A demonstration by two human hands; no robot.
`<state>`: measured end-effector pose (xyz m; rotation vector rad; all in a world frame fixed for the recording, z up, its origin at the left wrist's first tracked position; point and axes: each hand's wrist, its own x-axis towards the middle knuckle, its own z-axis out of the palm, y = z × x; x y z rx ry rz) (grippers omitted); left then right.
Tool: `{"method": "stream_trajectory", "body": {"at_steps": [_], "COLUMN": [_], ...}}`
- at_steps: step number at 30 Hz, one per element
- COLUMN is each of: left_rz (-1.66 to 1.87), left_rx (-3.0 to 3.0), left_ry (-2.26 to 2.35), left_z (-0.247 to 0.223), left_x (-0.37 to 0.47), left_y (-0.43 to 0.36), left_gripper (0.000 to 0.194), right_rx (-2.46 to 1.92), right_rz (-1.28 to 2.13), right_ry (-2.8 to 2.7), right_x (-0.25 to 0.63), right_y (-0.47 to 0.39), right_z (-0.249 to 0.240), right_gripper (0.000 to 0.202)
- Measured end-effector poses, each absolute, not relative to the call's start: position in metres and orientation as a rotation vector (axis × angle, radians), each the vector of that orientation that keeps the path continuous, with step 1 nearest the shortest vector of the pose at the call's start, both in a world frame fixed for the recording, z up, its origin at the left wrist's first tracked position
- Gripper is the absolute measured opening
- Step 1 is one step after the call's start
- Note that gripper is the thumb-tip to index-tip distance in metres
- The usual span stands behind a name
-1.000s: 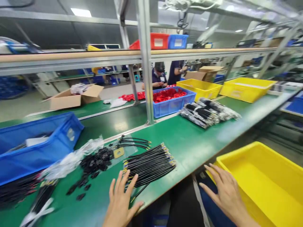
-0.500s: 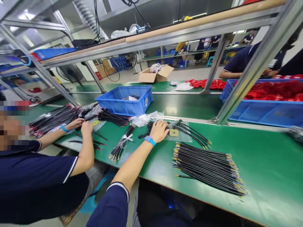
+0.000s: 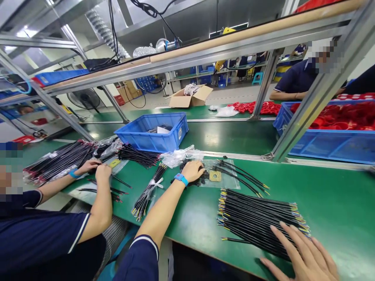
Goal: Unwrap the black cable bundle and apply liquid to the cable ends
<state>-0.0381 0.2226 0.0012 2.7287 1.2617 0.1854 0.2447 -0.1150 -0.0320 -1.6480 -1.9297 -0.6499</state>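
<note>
The left hand [image 3: 193, 170], a blue band at its wrist, lies palm down with its fingers loosely curled over a small heap of black plastic clips [image 3: 195, 180] on a clear plastic sheet, about midway between the near and far edges of the green bench [image 3: 331, 195]; whether the fingers pinch a clip cannot be told. Just beside the heap lies a small square yellow plate with a hole [image 3: 215, 176], with a few loose black wires fanned out past it. The right hand [image 3: 304, 255] rests flat near the bench's near edge, fingers spread wide and holding nothing, its fingertips touching the end of a bundle of black wires with yellow and blue tips [image 3: 258, 218]. A tied bunch of black wires [image 3: 148, 191] lies left of the left arm. Toward the far edge stands a blue plastic crate [image 3: 154, 132], with crumpled clear bags against it. At the left end a co-worker's hands [image 3: 96, 168] handle more black wires.
</note>
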Motion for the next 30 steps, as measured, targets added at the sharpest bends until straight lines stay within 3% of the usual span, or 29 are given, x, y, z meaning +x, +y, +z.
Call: {"method": "stream_trajectory", "body": {"at_steps": [4,8,11,13,15,19,25,30], "left_rz": [0.209,0.204,0.149,0.129,0.125,0.135,0.142,0.134], "left_rx": [2.71,2.728,2.739,2.746,2.751,2.748,2.735,2.728], "left_ry": [1.296,1.212,1.122,1.085,1.074,1.091,1.053,1.036], "left_z": [0.003,0.003,0.002,0.002,0.004,0.006,0.007,0.01], "left_x": [-0.047,-0.04,-0.035,-0.035,-0.038,-0.046,-0.064,-0.076], "left_y": [0.214,0.211,0.212,0.213,0.213,0.211,0.203,0.193], "left_gripper": [0.03,0.048,0.062,0.059,0.052,0.045,0.02,0.021], "right_rx": [-1.562,-1.469,-1.504,-1.591,-1.611,-1.555,-1.521,-1.455], "right_rz": [-0.623,-0.574,-0.362,-0.114,0.126,0.26,0.349,0.358], "right_ry": [-2.108,-2.224,-2.206,-2.202,-2.27,-2.357,-2.407,-2.381], "right_x": [0.243,0.242,0.246,0.248,0.247,0.24,0.251,0.253], "right_y": [-0.084,-0.058,-0.02,0.018,0.056,0.097,0.082,0.081], "right_z": [-0.027,-0.028,-0.021,-0.015,-0.011,-0.016,-0.033,-0.035], "right_gripper": [0.09,0.103,0.081,0.053,0.04,0.044,0.05,0.051]}}
